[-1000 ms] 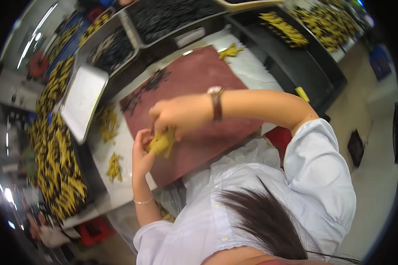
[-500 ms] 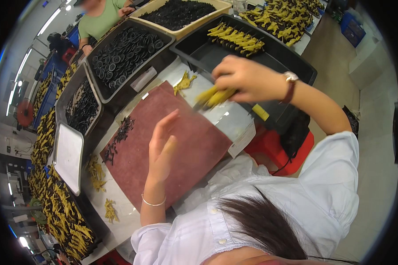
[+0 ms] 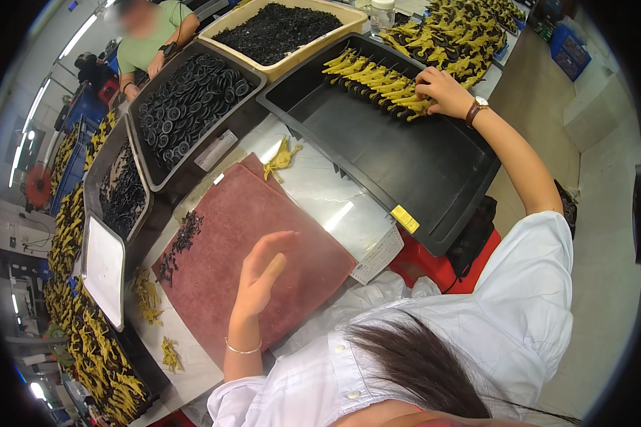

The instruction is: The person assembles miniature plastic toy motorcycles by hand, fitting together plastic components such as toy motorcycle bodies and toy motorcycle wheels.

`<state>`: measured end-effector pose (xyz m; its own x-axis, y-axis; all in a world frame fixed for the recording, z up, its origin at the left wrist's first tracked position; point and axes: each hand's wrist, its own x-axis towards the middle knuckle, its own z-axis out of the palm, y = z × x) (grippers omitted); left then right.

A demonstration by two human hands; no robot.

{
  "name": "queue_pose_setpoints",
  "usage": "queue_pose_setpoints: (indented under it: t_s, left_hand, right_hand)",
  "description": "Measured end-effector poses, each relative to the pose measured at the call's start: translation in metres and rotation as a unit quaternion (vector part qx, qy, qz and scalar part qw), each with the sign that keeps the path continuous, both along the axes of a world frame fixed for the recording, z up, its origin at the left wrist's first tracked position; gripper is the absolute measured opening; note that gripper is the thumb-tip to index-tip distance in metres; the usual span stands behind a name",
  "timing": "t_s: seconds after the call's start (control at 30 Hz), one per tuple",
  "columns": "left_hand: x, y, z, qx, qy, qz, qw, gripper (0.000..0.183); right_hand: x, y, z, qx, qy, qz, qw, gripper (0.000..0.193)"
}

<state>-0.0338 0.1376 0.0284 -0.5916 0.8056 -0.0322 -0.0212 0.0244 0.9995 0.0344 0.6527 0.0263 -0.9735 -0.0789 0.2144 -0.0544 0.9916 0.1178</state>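
My right hand (image 3: 447, 96) is at the far right end of a row of yellow plastic parts with black wheels (image 3: 370, 80) lying in a large black tray (image 3: 413, 167). Its fingers are closed around the last yellow part of that row, partly hiding it. Over a dark red mat (image 3: 278, 206) hovers my left hand (image 3: 258, 281), fingers apart and nothing in it. Small black pieces (image 3: 181, 242) are scattered along the mat's left edge. A loose yellow part (image 3: 281, 158) lies at the mat's far corner, beside the black tray.
Bins of black wheels (image 3: 192, 107) and of small black pieces (image 3: 278, 32) stand beyond the mat. A white tray lid (image 3: 103, 267) leans at the left. Piles of yellow parts (image 3: 463, 35) lie at the far right. A person in green (image 3: 149, 46) works across the table.
My right hand has carried yellow parts from above the mat's right side away to the row in the black tray. My left hand stays over the mat, slightly nearer me.
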Motion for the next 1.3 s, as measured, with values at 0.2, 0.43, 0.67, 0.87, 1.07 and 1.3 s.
queue_pose_setpoints:
  t_s: [0.2,0.43,0.67,0.87,1.07,1.3]
  left_hand:
    - [-0.002,-0.01,-0.01,-0.009,0.009,0.038,0.999,0.036]
    - [-0.001,-0.06,-0.009,0.025,-0.001,0.164,0.986,0.033]
    - [0.019,-0.165,-0.026,0.044,0.015,0.306,0.951,0.037]
    - [0.083,-0.3,-0.045,0.077,0.12,0.7,0.7,0.036]
    - [0.197,-0.46,-0.139,-0.032,0.124,0.895,0.427,0.029]
    - [0.308,-0.486,-0.224,-0.62,-0.186,0.592,0.48,0.117]
  right_hand:
    - [0.008,0.001,-0.006,0.033,0.04,-0.01,0.999,0.055]
    - [0.017,-0.006,-0.012,0.076,0.047,-0.046,0.995,0.06]
    - [0.024,-0.008,-0.021,0.13,0.05,-0.07,0.988,0.062]
    - [0.018,-0.006,-0.014,0.117,0.07,-0.024,0.99,0.081]
    - [0.042,-0.117,0.071,0.003,0.169,0.03,0.985,0.049]
    - [0.052,-0.313,0.053,-0.081,0.155,0.17,0.97,0.044]
